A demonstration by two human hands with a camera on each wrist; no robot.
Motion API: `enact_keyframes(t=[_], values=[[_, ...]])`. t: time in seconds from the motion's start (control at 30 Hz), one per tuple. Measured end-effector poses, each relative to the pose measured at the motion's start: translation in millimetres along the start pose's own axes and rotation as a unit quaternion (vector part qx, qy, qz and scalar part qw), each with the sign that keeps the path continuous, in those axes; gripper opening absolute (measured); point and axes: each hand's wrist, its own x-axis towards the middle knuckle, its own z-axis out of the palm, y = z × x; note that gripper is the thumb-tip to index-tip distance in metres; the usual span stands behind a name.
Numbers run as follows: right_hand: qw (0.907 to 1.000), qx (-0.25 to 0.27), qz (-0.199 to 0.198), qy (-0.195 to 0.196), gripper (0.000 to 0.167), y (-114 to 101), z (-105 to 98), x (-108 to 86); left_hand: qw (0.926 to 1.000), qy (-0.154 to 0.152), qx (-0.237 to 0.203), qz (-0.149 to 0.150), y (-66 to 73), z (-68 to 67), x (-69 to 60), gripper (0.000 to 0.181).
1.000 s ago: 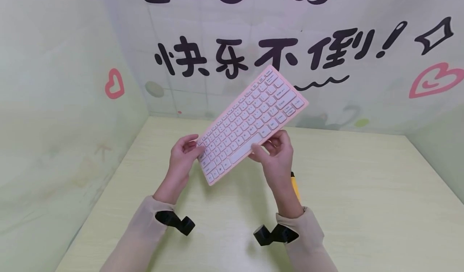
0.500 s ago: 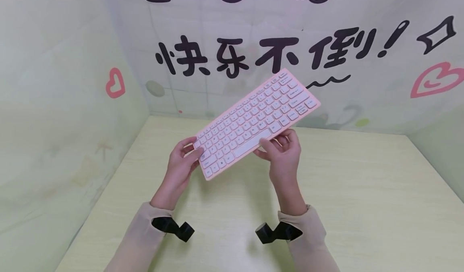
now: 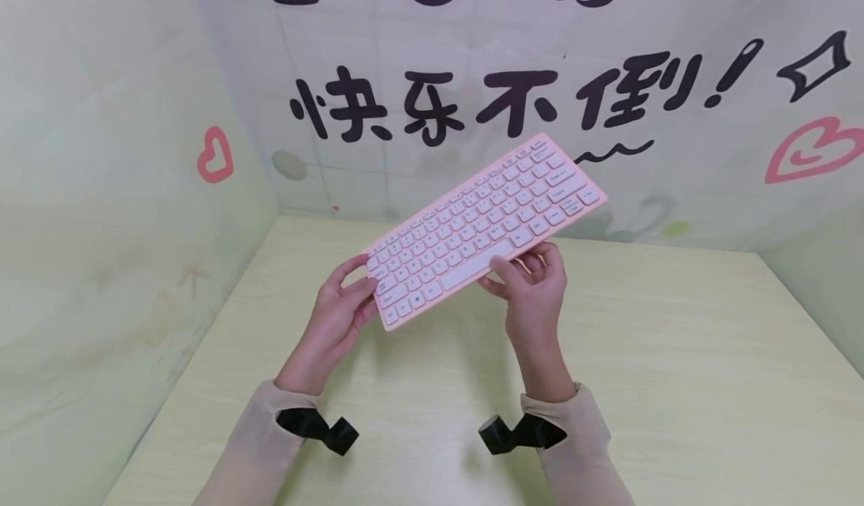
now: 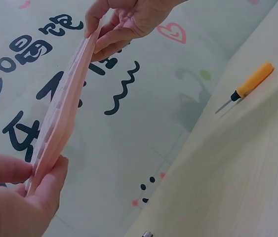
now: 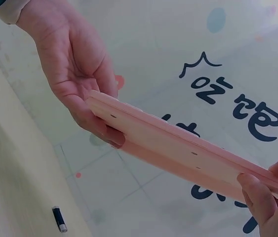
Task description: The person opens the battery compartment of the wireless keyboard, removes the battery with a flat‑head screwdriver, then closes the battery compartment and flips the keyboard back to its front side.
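A pink keyboard (image 3: 472, 229) with white keys is held up above the table, its keys toward the head camera and its right end higher than its left. My left hand (image 3: 335, 312) pinches the left end, thumb on the key side and fingers behind. Along the lower long edge, right of the middle, my right hand (image 3: 535, 296) grips it with the thumb at the space bar. The right wrist view shows the plain pink underside (image 5: 173, 153) with small dark holes, and the left hand's fingertips pressed against it.
A screwdriver (image 4: 255, 79) with a yellow-orange handle lies on the table (image 3: 675, 356); the right arm hides it in the head view. A small dark cylinder (image 5: 59, 218), perhaps a battery, lies there too. Printed cloth walls (image 3: 432, 184) stand at the back and sides.
The keyboard has turned to a flatter slant and shifted right, its right end lower. My right hand has moved right with it. The yellow handle beside the right wrist has gone out of sight.
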Motion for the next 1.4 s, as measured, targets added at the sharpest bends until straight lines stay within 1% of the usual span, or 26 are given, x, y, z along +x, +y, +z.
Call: enact_keyframes(t=[0.1, 0.17, 0.23, 0.37, 0.53, 0.63, 0.7, 0.87, 0.97, 1.13, 1.3, 1.4], values=[[1.0000, 0.000, -0.002, -0.008, 0.033, -1, 0, -0.6, 0.9999, -0.009, 0.004, -0.003, -0.4, -0.5, -1.0, 0.048], [0.9998, -0.004, -0.003, -0.020, 0.034, -1, -1, -1.2, 1.0000, -0.005, 0.006, -0.004, -0.9, -0.4, -1.3, 0.047], [0.9993, -0.009, -0.005, -0.035, 0.035, -2, -1, -1.5, 1.0000, 0.004, 0.006, -0.004, -1.5, 0.0, -1.5, 0.047], [0.9976, -0.018, -0.007, -0.066, 0.036, -2, -1, -2.5, 0.9994, 0.034, 0.003, -0.002, -1.9, 0.8, -1.3, 0.046], [0.9937, -0.022, -0.021, -0.108, 0.036, 1, -6, -2.9, 0.9974, 0.072, -0.003, -0.002, 2.1, 0.1, -2.9, 0.046], [0.9914, -0.028, -0.029, -0.125, 0.032, 2, -9, -1.4, 0.9962, 0.087, -0.012, -0.001, 6.4, -1.3, -5.0, 0.046], [0.9897, -0.033, -0.032, -0.135, 0.028, 3, -12, -0.1, 0.9959, 0.089, -0.018, 0.000, 9.5, -2.2, -6.3, 0.046], [0.9812, -0.058, -0.046, -0.178, 0.022, 2, -22, 4.4, 0.9964, 0.080, -0.027, 0.008, 18.3, -5.9, -10.5, 0.046], [0.9763, -0.071, -0.063, -0.194, 0.020, 0, -29, 8.4, 0.9970, 0.070, -0.027, 0.016, 24.2, -10.2, -13.3, 0.046], [0.9722, -0.109, -0.083, -0.190, 0.019, -5, -42, 14.7, 0.9977, 0.053, -0.029, 0.030, 32.8, -18.5, -17.9, 0.046], [0.9712, -0.148, -0.078, -0.170, 0.023, -11, -52, 18.2, 0.9980, 0.027, -0.015, 0.055, 38.5, -27.3, -22.3, 0.043], [0.9710, -0.164, -0.075, -0.157, 0.026, -14, -57, 20.2, 0.9979, 0.016, -0.003, 0.062, 40.8, -31.8, -24.8, 0.043]])
